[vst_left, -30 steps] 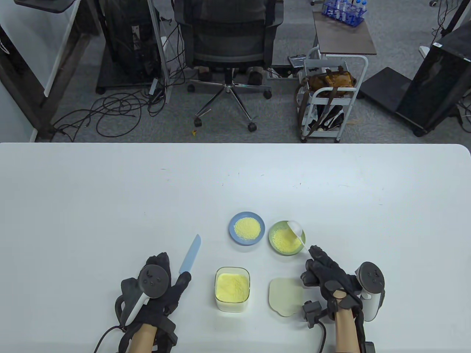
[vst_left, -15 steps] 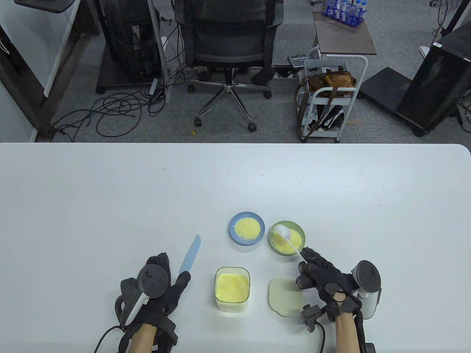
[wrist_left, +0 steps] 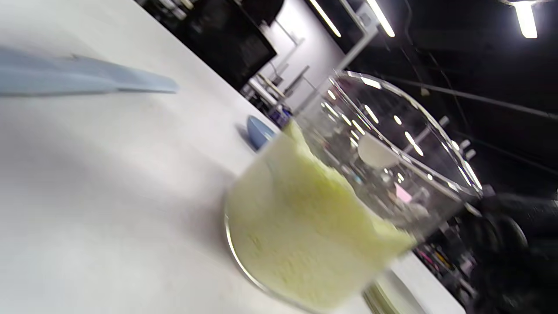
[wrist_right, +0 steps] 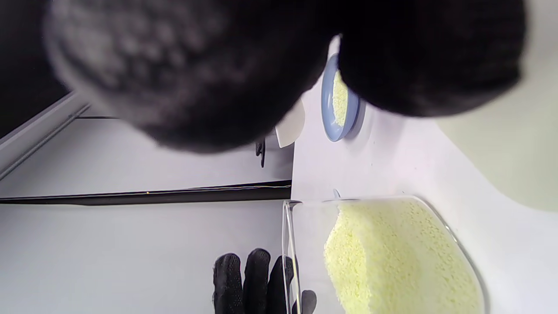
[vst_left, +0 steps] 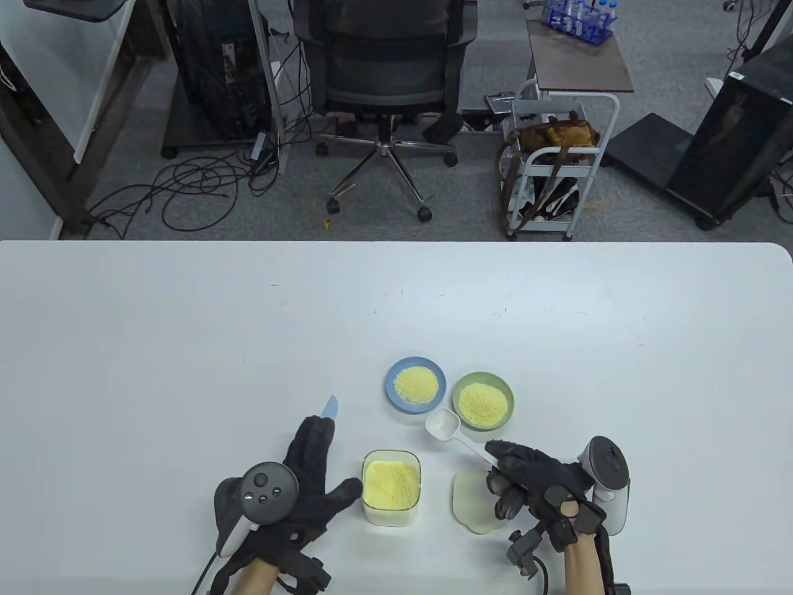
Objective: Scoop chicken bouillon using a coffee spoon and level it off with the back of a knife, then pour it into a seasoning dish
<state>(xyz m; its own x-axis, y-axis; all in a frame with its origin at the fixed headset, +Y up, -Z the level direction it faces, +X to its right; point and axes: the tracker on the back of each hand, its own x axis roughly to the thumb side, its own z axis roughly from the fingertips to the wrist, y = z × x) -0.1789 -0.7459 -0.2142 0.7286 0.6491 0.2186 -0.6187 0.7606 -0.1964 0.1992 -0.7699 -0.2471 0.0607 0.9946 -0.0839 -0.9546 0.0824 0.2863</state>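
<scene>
Office clutter of chair (vst_left: 384,80), cables and cart (vst_left: 557,167) backs a white table (vst_left: 186,322), where the gloved right hand (vst_left: 533,480) pinches the handle of a white coffee spoon (vst_left: 455,434), its empty bowl just beside the green seasoning dish (vst_left: 482,401) of yellow granules. Left hand (vst_left: 310,483) lies with fingers spread over the blue knife (vst_left: 330,407), only the blade tip showing, thumb touching the glass container (vst_left: 391,488) of chicken bouillon. A blue dish (vst_left: 416,384) and a pale lid (vst_left: 477,502) sit nearby
</scene>
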